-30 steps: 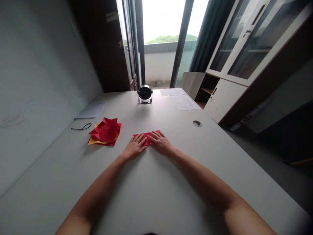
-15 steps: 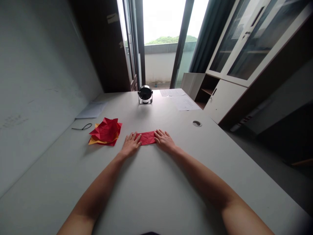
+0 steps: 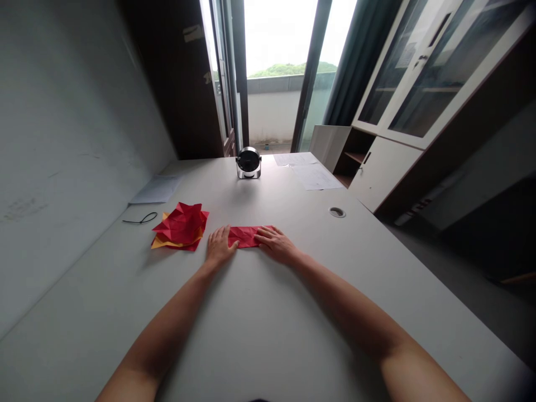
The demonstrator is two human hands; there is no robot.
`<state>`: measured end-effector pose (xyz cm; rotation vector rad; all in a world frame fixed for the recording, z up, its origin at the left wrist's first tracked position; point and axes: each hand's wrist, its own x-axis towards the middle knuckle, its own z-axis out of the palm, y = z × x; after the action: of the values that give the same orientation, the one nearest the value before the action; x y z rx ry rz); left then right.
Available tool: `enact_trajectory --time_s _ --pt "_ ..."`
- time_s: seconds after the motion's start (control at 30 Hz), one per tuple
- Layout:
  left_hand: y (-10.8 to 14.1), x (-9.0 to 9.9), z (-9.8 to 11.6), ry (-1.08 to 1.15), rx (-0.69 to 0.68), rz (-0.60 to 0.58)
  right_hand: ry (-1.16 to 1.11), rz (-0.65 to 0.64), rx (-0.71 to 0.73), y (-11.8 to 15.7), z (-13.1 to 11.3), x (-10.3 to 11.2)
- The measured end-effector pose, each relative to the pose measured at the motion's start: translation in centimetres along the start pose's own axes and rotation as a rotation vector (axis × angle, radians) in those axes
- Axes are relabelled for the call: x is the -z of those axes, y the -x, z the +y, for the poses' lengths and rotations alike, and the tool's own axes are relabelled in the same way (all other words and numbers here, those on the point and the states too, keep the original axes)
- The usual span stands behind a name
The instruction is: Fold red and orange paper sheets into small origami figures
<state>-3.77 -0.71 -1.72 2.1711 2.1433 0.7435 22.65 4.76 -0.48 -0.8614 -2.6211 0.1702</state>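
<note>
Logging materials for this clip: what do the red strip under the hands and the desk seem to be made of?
Red strip: thin matte paper, judging by sharp creases and flat folds under the left hand and right hand. Desk: smooth pale grey top with soft sheen, probably laminate; the core is hidden.

A folded red paper strip [image 3: 247, 236] is pressed flat on the white counter [image 3: 272, 312] by the left hand [image 3: 219, 247] and the right hand [image 3: 274, 244], one at each end. A crumpled red and orange paper pile [image 3: 180, 226] is seen just to the left, and a small black fan [image 3: 248, 161] is set at the far edge.
</note>
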Motion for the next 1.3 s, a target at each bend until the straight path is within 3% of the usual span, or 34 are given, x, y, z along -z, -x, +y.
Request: enact_trajectory --time_s 0.37,0.57,0.77,1.0,1.13,1.3 --pt "-0.1 1.5 1.1 0.135 -0.138 0.033 -0.042 0.033 0.006 0.0 0.4 -0.3" --pt "-0.1 1.9 1.4 0.236 -0.133 0.001 -0.034 0.083 0.042 -0.2 -0.5 0.2" --pt "-0.1 2.0 1.6 0.277 -0.166 -0.040 -0.060 -0.008 0.152 -0.3 -2.0 0.3" --pt "0.0 1.6 1.6 0.264 -0.235 -0.130 -0.135 0.022 0.101 -0.3 -1.2 0.0" --pt "-0.2 1.2 1.5 0.210 -0.351 -0.168 -0.181 0.088 -0.032 -0.4 -0.4 0.1" --pt "-0.1 1.2 1.6 0.127 -0.377 -0.237 -0.139 0.146 -0.184 -0.3 0.6 0.0"
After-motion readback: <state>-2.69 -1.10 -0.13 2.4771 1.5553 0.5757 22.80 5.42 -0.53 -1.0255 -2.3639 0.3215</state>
